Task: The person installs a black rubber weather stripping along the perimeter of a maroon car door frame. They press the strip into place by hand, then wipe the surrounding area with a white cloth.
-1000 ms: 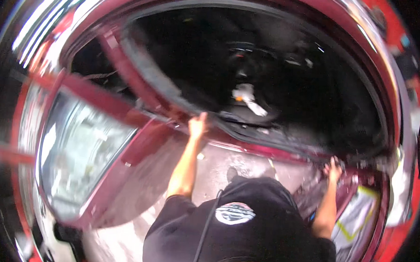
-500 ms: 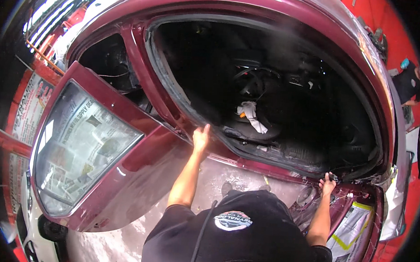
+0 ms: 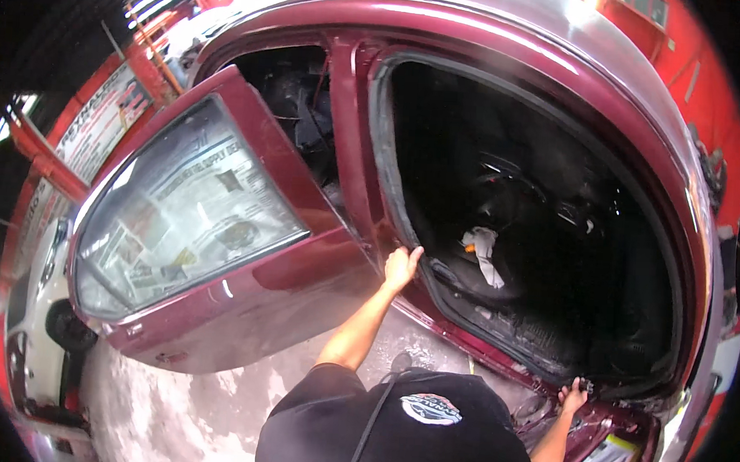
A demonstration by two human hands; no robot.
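Note:
My left hand (image 3: 401, 268) is closed at the lower rear corner of the car's front door opening, its thumb up against the black rubber door seal (image 3: 384, 115). That seal runs round the whole opening of the dark red car body (image 3: 361, 122). Lower down and to the right, my right hand (image 3: 575, 396) is closed at the sill's front corner. A small dark piece shows at its fingertips, too small to name. Inside the dark cabin lies a crumpled white cloth (image 3: 487, 258) with something orange beside it.
The rear door (image 3: 288, 269) stands open at the left, newspaper behind its glass. At lower right the open front door (image 3: 639, 437) carries paper edged with yellow tape. A white vehicle (image 3: 35, 322) is at far left. Pale concrete floor (image 3: 160, 404) lies below.
The view has turned, so the car sits further right and lower in the picture. Both hands stay at about the same spots on the opening. A person at far right has left the view.

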